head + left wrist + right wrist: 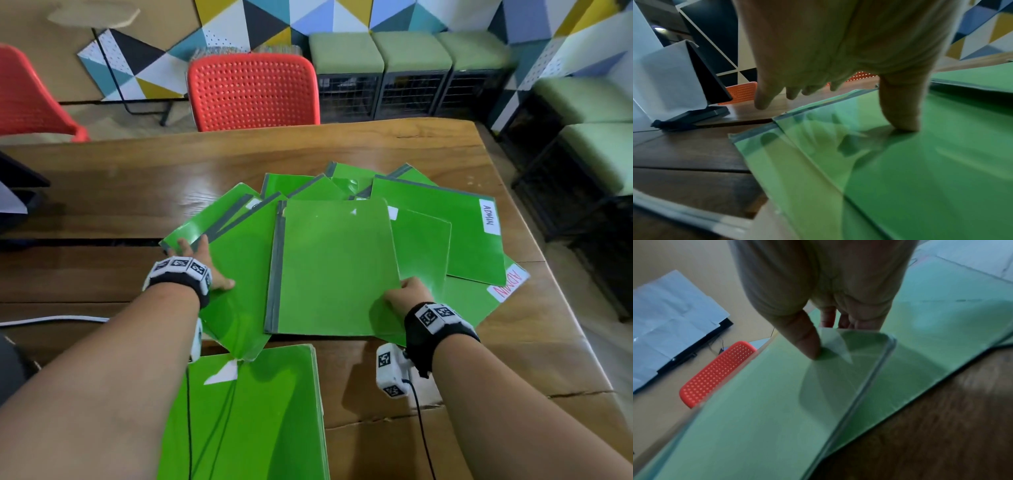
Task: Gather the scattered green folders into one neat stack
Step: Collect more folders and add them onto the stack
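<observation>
Green folders (342,240) lie fanned on the counter (376,144); our right hand (407,296) pinches the top folder (335,267), left hand (202,263) flat. We should lift cleanly onto the near stack (260,418).

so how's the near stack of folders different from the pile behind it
The near stack has its edges squared, while the pile is fanned out at mixed angles. Both hands, the left hand and right hand, are on the pile; neither touches the near stack. Both are green folders.
</observation>
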Demonstrator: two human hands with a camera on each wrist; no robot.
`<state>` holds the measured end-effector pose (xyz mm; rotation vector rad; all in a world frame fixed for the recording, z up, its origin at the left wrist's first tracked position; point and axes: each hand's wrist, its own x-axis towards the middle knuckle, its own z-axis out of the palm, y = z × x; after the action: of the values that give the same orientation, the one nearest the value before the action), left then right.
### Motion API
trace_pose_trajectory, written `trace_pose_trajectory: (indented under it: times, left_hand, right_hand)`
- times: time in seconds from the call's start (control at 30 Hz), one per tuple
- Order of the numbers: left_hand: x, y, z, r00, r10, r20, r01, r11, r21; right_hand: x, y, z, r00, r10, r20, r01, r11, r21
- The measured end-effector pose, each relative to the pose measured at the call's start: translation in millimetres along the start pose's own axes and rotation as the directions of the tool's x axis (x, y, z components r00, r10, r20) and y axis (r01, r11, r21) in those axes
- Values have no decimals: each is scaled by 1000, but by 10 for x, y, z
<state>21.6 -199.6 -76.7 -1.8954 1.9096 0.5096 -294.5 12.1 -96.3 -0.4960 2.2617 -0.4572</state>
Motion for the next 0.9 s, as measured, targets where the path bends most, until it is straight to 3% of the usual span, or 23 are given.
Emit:
trace_pose_trajectory:
  times: [0.13, 0.2, 0.33, 0.5, 0.67, 0.8, 0.9]
  left_hand:
    - [47, -47, 2, 995, 30, 92, -31, 999, 12]
    - [41, -54, -13, 998, 37, 47, -39, 998, 52]
    - [-24, -76, -14, 997, 79, -14, -80, 996, -38]
    - [-238, -75, -1, 995, 5, -104, -16, 994, -107]
    - [-430, -29, -54, 997, 74, 5, -72, 981, -182]
    - [-636, -75, 19, 981, 88, 174, -73, 993, -90]
    - [-739, -86, 95, 979, 110, 173, -76, 978, -196]
  right_hand:
    - [-11, -54, 83, 999, -44, -11, 45, 986, 162]
    - [-46, -86, 166, 998, -56, -13, 57, 972, 228]
    - [-147, -136, 354, 996, -89, -16, 91, 977, 193]
    - [-219, -211, 455, 995, -102, 17, 96, 972, 216]
    - [-288, -250, 421, 994, -88, 61, 71, 969, 238]
    - [-339, -185, 386, 992, -51, 117, 17, 963, 269]
    - [-407, -110, 357, 988, -49, 149, 6, 961, 277]
